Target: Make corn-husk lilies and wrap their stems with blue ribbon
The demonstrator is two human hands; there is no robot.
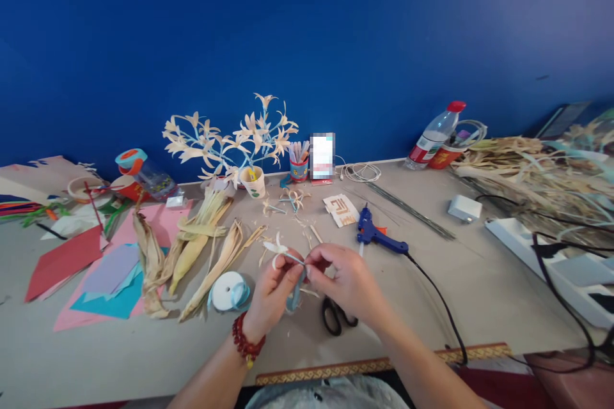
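My left hand (277, 286), with a red bead bracelet at its wrist, pinches a small pale husk flower (275, 247) by its blue-wrapped stem. The bloom points to the left. At the stem's other end, the fingertips of my right hand (341, 278) are pressed together on the stem or its light blue tape. A loose length of that tape (293, 299) hangs below my fingers. To the left lies a white roll with blue tape (229, 291). Black-handled scissors (332, 317) lie under my right hand, blades mostly hidden.
Finished husk flowers (256, 134) stand in a paper cup (252, 182) by the wall. Corn husks (201, 262) and colored paper (112, 275) lie left. A blue glue gun (378, 234), wires (415, 212), a power strip (522, 249) and a bottle (434, 137) are right.
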